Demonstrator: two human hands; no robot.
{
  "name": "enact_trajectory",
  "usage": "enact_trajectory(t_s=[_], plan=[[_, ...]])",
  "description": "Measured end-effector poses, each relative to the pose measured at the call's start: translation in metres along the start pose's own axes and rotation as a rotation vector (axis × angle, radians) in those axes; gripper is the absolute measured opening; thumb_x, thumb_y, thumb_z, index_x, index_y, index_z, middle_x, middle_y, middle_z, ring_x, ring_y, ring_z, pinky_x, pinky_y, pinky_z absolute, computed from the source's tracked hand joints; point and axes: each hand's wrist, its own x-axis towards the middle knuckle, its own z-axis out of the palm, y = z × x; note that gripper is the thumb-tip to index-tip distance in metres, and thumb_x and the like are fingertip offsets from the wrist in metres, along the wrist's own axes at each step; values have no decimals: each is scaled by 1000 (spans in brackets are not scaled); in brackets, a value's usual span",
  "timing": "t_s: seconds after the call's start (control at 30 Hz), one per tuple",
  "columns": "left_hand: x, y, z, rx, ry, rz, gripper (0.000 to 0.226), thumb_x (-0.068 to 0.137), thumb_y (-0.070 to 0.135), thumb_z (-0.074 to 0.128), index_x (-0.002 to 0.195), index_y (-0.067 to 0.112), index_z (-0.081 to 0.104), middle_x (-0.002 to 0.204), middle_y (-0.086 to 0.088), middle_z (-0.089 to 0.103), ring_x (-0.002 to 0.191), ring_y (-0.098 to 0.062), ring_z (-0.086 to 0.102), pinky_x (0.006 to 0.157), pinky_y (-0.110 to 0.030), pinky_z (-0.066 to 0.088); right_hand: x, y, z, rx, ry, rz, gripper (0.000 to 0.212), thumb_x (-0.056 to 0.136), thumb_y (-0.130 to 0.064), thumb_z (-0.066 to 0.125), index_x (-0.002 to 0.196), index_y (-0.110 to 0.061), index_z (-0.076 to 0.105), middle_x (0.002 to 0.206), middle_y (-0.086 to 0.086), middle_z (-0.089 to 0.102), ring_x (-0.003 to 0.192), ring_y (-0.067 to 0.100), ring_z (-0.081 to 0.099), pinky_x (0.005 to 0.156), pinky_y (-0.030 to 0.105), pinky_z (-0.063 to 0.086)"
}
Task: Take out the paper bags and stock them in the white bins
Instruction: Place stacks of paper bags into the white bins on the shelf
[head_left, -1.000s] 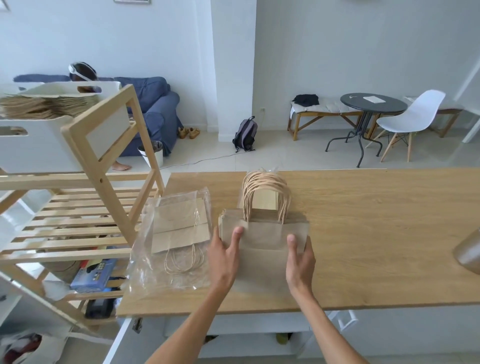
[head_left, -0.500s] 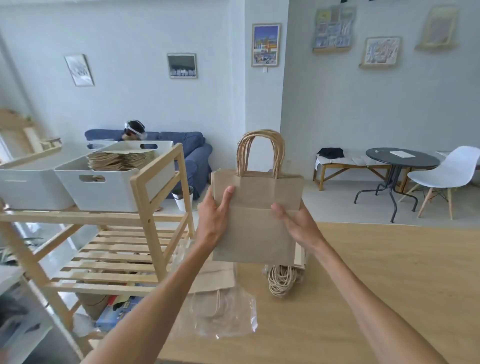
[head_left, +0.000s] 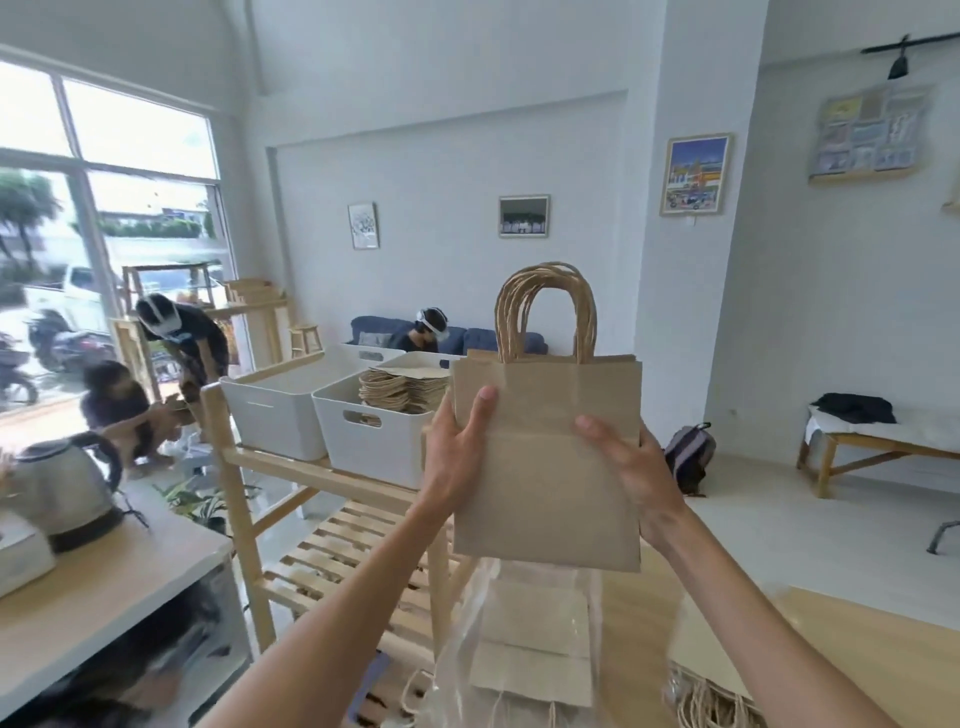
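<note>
Kettle: a rounded brushed-metal electric kettle (head_left: 62, 488) with a black handle stands on a pale wood-topped counter (head_left: 98, 597) at far left.
Shelf: a light slatted wooden shelf rack (head_left: 249, 519) stands right of that counter, its top level carrying the bins.
Left bin: a smooth white plastic bin with a slot handle (head_left: 270, 410) sits on the rack's top level; its contents are hidden by its wall.
Right bin: a second white plastic bin with an oval handle cutout (head_left: 371, 441) touches the first and holds a flat pile of brown paper bags (head_left: 402, 387) that rises above its rim.
Left hand: the left hand (head_left: 457, 452) grips the left edge of the held stack, thumb pressed flat on the front face, the other fingers hidden behind.
Held bags: a flat stack of matte brown kraft paper bags with twisted paper-cord handles (head_left: 545, 457) is upright in the air between both hands, handles up, just right of the right bin and above the plastic.
Right hand: the right hand (head_left: 631, 467) clamps the right edge, thumb across the front.
Wrapper: a crinkled clear plastic wrapper (head_left: 467, 649) with a few more folded bags inside lies below the held stack.
Light wood counter (head_left: 857, 649): it carries the wrapper's right part and loose cord handles near the bottom edge.
</note>
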Motion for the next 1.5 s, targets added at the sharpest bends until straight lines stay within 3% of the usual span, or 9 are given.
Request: enact_trajectory(t_s=[0.17, 0.3, 0.57, 0.7, 0.83, 0.93, 1.1, 1.23, 1.5], plan=[[31, 13, -39, 25, 22, 51, 62, 68, 84, 66, 106, 35, 68, 101, 8, 79, 91, -15, 77, 74, -34, 62, 32, -9, 30, -69, -179, 102, 60, 63, -46, 95, 112, -15, 80, 112, 8, 80, 102, 27, 78, 85, 39, 61], [66, 28, -64, 61, -26, 73, 54, 72, 82, 64, 107, 41, 69, 107, 3, 79, 96, -20, 77, 85, -49, 63, 64, -32, 53, -91, -329, 73, 51, 73, -34, 90, 119, -18, 77, 119, 6, 78, 109, 25, 75, 83, 34, 63], [149, 53, -132, 53, -67, 122, 38, 91, 60, 63, 115, 31, 65, 109, -3, 78, 99, -26, 76, 89, -55, 60, 123, -43, 146, -161, -247, -134, 44, 71, -35, 90, 111, -18, 80, 110, 1, 81, 102, 20, 78, 84, 35, 61], [187, 55, -181, 89, -170, 107, 51, 94, 60, 54, 131, 24, 58, 120, -1, 73, 107, -18, 72, 85, -34, 62, 155, -35, 190, -155, -213, -163, 45, 66, -38, 90, 106, -18, 81, 109, 2, 81, 100, 21, 78, 86, 36, 59], [207, 27, -245, 338, -172, 97, 58, 102, 61, 32, 128, 15, 57, 120, -9, 66, 112, -27, 64, 99, -47, 53, 189, -27, 229, -113, -175, -162, 42, 61, -35, 91, 99, -18, 83, 107, 3, 81, 98, 20, 78, 77, 28, 63], [215, -15, -299, 562, -167, 47, 54, 103, 57, 29, 125, 17, 57, 124, -11, 65, 114, -28, 61, 101, -51, 51, 220, -17, 261, -99, -130, -132, 23, 72, -28, 91, 93, -19, 83, 105, 8, 81, 90, 26, 77, 91, 58, 59], [229, -71, -363, 893, -292, -48, 72, 92, 78, 32, 126, 21, 60, 134, -4, 61, 113, -18, 61, 100, -46, 52, 279, 4, 320, -45, -86, -91, 26, 75, -32, 90, 95, -20, 78, 94, -1, 83, 79, 19, 79, 53, 28, 60], [247, -105, -389, 1202, -335, 8, 90, 84, 89, 15, 124, 26, 64, 133, 4, 62, 125, -12, 51, 118, -42, 32, 326, 37, 369, -25, -93, -82, 24, 75, -32, 90, 92, -22, 78, 87, -9, 82, 79, 13, 79, 61, 28, 62], [262, -158, -406, 1163, -140, 284, 60, 92, 82, 29, 104, 36, 64, 115, 18, 59, 109, 5, 38, 99, -28, 36, 399, 117, 410, -164, -60, 15, 35, 76, -35, 89, 103, -17, 74, 102, 1, 78, 89, 16, 75, 71, 29, 60]])
